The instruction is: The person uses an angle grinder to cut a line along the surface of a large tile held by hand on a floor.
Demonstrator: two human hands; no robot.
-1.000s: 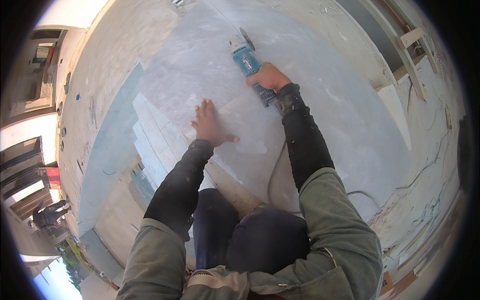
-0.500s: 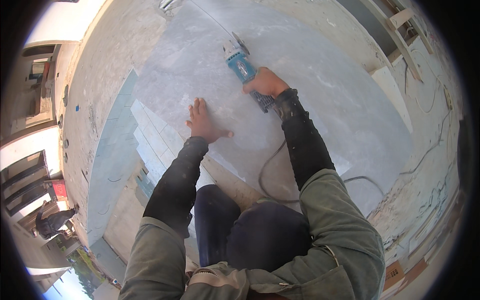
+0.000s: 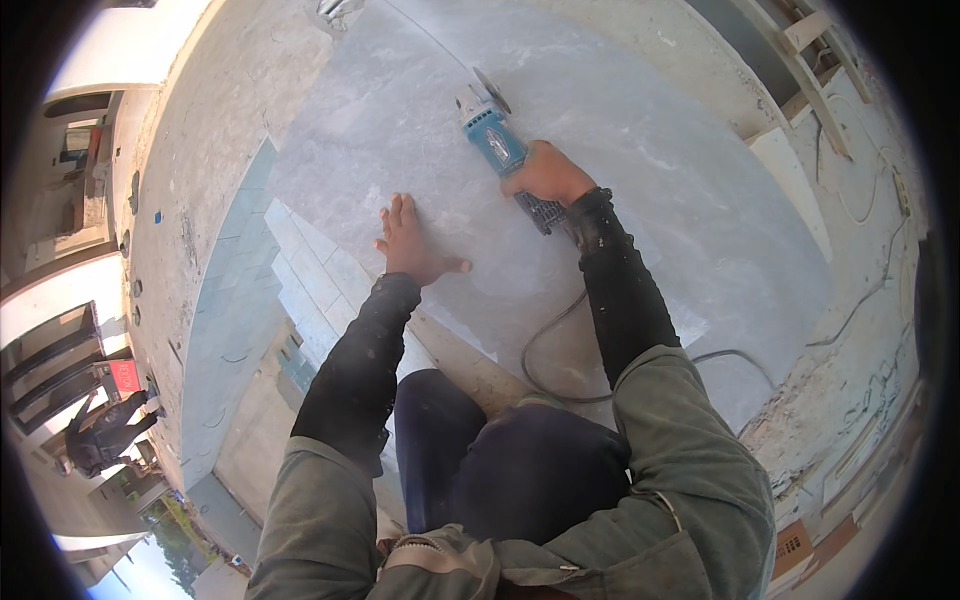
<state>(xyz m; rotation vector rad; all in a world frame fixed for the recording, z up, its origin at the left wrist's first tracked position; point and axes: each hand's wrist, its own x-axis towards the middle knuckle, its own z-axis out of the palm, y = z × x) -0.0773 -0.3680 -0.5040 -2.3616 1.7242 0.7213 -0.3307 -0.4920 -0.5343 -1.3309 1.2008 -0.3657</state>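
Firstly, grinder (image 3: 497,142): blue, over the far part of the grey slab (image 3: 640,170); disc (image 3: 491,90) at its head, beside the near end of a thin line (image 3: 428,35); contact with the slab unclear.
Right hand (image 3: 552,175): wrapped round the grinder's rear body.
Left hand (image 3: 410,245): laid on the slab, left of the grinder and nearer the wearer; thumb and fingers spread.
Cord (image 3: 524,358): dark, curved across the slab's near side, passing behind the right arm.
Tiles (image 3: 228,300): pale blue, left of the slab.
Co-worker (image 3: 105,435): dark-clothed, far left.
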